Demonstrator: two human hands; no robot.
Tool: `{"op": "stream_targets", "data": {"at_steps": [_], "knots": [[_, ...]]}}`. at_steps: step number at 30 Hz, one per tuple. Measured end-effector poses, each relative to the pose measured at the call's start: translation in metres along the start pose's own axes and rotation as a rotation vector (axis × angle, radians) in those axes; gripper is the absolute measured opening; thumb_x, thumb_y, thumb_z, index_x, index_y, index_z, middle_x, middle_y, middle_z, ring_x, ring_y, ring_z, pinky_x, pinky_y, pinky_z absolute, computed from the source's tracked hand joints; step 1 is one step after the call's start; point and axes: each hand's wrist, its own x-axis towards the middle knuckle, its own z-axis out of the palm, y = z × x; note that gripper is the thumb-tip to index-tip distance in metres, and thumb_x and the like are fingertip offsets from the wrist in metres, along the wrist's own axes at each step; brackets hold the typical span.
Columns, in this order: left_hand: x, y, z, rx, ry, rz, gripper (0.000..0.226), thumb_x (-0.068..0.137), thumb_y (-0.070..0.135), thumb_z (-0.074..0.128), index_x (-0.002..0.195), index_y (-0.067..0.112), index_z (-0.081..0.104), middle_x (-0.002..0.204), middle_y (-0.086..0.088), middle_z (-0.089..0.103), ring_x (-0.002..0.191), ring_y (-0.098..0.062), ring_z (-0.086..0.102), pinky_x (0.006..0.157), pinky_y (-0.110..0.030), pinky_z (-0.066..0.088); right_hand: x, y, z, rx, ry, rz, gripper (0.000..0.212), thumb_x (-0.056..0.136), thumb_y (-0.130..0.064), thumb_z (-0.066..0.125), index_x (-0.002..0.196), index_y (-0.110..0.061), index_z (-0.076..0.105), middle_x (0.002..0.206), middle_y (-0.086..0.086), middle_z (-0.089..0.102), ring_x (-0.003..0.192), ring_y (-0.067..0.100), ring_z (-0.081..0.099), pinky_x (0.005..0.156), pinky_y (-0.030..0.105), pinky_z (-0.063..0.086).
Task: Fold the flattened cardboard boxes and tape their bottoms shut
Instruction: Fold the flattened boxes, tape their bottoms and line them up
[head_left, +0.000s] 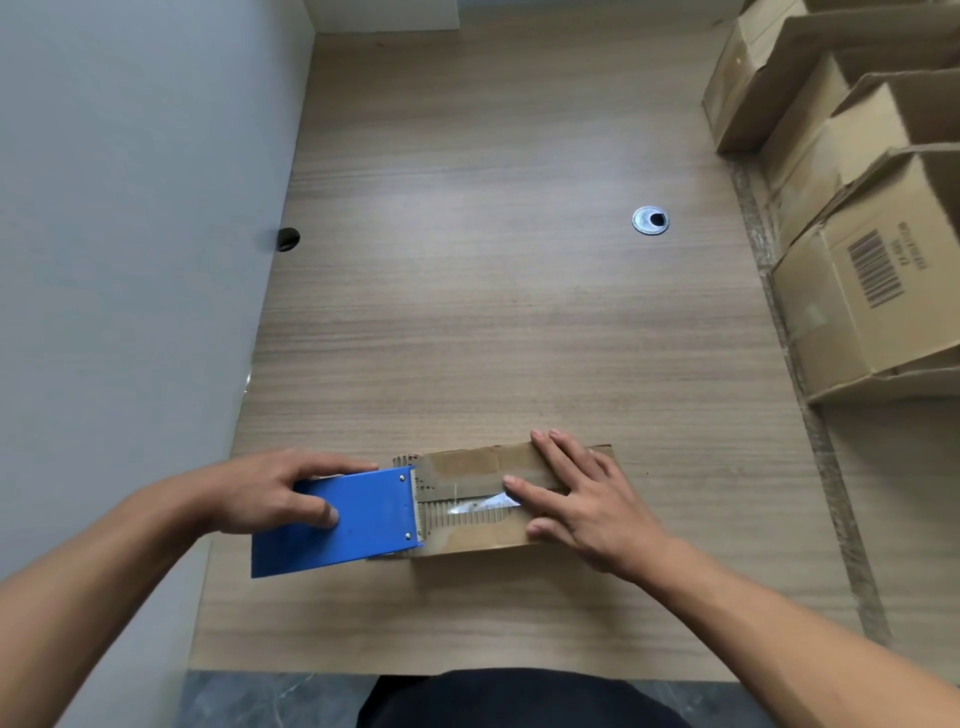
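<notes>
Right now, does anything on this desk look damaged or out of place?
Yes: the cardboard box under the flat right hand has its outer layer torn away next to the blue tape dispenser that the left hand grips, baring ribbed fluting.

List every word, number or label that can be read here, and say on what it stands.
No text can be read for certain.
On the nearest folded box, a barcode: bars only, no readable digits.
The print beside that barcode: sideways, too blurred to read.
The blue tape dispenser and the box being taped: no text visible.
</notes>
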Motion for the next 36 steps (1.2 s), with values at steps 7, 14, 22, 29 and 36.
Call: {"op": "stream_targets", "data": {"at_steps": [7, 14, 22, 29, 36], "knots": [[-0.012, -0.016, -0.007, -0.082, -0.008, 0.0, 0.062, 0.074, 0.037, 0.064, 0.125, 0.068, 0.048, 0.131, 0.027, 0.058, 0.12, 0.0, 0.056, 0.11, -0.039, 0.039, 0.001, -0.002, -0.005, -0.076, -0.014, 0.031, 0.053, 0.098, -0.07, 0.015, 0.144, -0.051, 0.036, 0.158, 0.01, 0.035, 0.144, 0.026, 0.027, 0.096, 0.057, 0.048], [-0.012, -0.019, -0.012, -0.096, -0.028, -0.049, 0.06, 0.072, 0.036, 0.064, 0.118, 0.071, 0.05, 0.123, 0.028, 0.064, 0.112, 0.002, 0.06, 0.105, -0.031, 0.042, 0.0, -0.004, -0.007, -0.106, -0.026, 0.042, 0.052, 0.1, -0.067, 0.013, 0.144, -0.051, 0.036, 0.157, 0.01, 0.037, 0.144, 0.026, 0.027, 0.096, 0.059, 0.048], [-0.018, -0.024, -0.023, -0.1, -0.041, -0.099, 0.054, 0.073, 0.033, 0.065, 0.116, 0.065, 0.057, 0.114, 0.021, 0.069, 0.105, -0.003, 0.065, 0.099, -0.031, 0.045, 0.001, -0.004, -0.008, -0.124, -0.062, 0.05, 0.053, 0.099, -0.067, 0.013, 0.145, -0.051, 0.035, 0.157, 0.011, 0.036, 0.144, 0.027, 0.026, 0.097, 0.061, 0.046], [-0.009, -0.03, -0.012, -0.087, -0.026, -0.171, 0.052, 0.064, 0.035, 0.062, 0.108, 0.062, 0.063, 0.107, 0.022, 0.071, 0.1, -0.001, 0.066, 0.095, -0.027, 0.048, 0.001, -0.003, -0.007, -0.123, -0.069, 0.039, 0.053, 0.1, -0.067, 0.013, 0.149, -0.05, 0.022, 0.158, 0.013, 0.033, 0.145, 0.03, 0.024, 0.099, 0.062, 0.045], [-0.004, -0.035, -0.002, -0.119, 0.014, -0.142, 0.054, 0.065, 0.033, 0.062, 0.109, 0.063, 0.062, 0.108, 0.022, 0.07, 0.1, 0.0, 0.064, 0.09, -0.023, 0.046, -0.001, -0.002, -0.004, -0.074, -0.09, 0.05, 0.059, 0.099, -0.069, 0.015, 0.153, -0.048, 0.012, 0.161, 0.011, 0.028, 0.148, 0.029, 0.02, 0.102, 0.059, 0.04]]}}
